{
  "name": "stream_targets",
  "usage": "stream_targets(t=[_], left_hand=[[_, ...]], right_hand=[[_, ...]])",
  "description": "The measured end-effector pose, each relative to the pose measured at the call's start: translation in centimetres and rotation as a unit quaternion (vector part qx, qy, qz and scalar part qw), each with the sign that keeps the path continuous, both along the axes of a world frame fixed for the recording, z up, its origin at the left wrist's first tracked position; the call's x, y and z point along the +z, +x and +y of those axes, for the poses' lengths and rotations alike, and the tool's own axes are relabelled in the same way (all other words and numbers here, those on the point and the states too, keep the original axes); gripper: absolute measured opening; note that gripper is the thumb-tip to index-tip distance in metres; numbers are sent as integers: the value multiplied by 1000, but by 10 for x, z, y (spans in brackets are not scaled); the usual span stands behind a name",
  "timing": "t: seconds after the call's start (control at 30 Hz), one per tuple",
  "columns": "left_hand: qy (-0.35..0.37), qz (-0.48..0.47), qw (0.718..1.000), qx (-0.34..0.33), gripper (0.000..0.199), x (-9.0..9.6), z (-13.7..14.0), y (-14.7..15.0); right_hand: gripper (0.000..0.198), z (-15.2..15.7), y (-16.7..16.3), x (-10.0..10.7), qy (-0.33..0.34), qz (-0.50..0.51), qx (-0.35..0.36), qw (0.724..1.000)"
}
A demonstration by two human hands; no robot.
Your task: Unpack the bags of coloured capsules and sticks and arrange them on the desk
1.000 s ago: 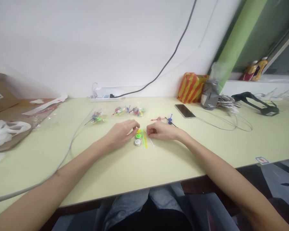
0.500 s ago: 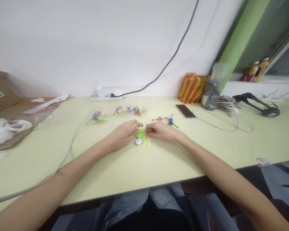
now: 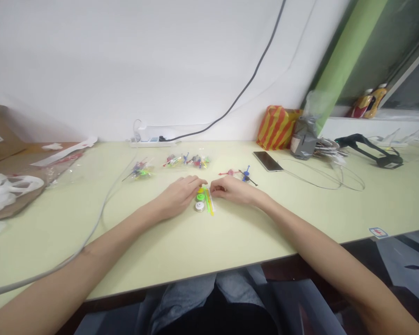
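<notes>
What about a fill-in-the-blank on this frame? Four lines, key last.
1. Between the yellow disc and the white disc sits a ____ one.
2. Of the three sticks, the right hand is nearest the ____ one.
3. The striped bag is red and ____.
4. The phone lies screen ____.

Missing words: green; white; yellow; up.

The slim left forearm (image 3: 125, 232) and slim right forearm (image 3: 310, 228) are bare, tapering to narrow wrists. The left hand (image 3: 177, 197) and right hand (image 3: 235, 189) are bare too, with slender fingers (image 3: 196, 181). Faded, light-blue denim trousers (image 3: 185, 294) with soft creases and paler patches cover the thighs; between them shows plain black cloth (image 3: 218, 316), its details too dark to tell.
</notes>
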State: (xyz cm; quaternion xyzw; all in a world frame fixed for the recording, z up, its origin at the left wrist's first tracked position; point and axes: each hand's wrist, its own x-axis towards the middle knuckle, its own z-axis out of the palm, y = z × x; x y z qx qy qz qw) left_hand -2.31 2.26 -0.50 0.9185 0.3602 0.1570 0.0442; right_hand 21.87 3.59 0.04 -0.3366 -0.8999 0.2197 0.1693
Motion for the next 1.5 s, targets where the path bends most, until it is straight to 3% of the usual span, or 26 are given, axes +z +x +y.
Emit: stream_targets(t=[0.07, 0.2, 0.27, 0.37, 0.5, 0.7, 0.9, 1.03, 1.17, 1.33, 1.5], left_hand=[[-8, -1, 1000, 2, 36, 0, 0, 0], [-16, -9, 1000, -14, 37, 2, -2, -1], [-17, -8, 999, -27, 37, 2, -2, -1], [-20, -8, 999, -42, 36, 2, -3, 1], [-20, -10, 998, -52, 36, 2, -3, 2], [-22, -11, 999, -40, 36, 4, -5, 2], [3, -28, 999, -31, 36, 4, -5, 3], [8, -35, 999, -10, 37, 5, -8, 5], [6, -60, 998, 31, 50, 5, -9, 7], [33, -113, 992, 41, 37, 5, -5, 5], [43, -146, 988, 21, 27, 5, -8, 8]], right_hand=[[14, 4, 7, 6, 32, -5, -43, 999], [16, 17, 36, 21, 87, -30, -217, 972], [14, 24, 53, 27, 86, -92, -280, 952], [9, 30, 68, 31, 58, -187, -311, 930], [9, 30, 68, 28, 26, -234, -289, 928], [21, 27, 61, 26, 38, -198, -284, 938], [28, 24, 64, 34, 44, -77, -284, 955], [34, 18, 46, 32, 68, 100, -242, 963], [42, 8, 11, 20, -21, 300, -135, 944], [31, -2, -17, 2, -115, 355, -59, 926], [35, -10, -23, -2, -190, 418, -15, 888]])
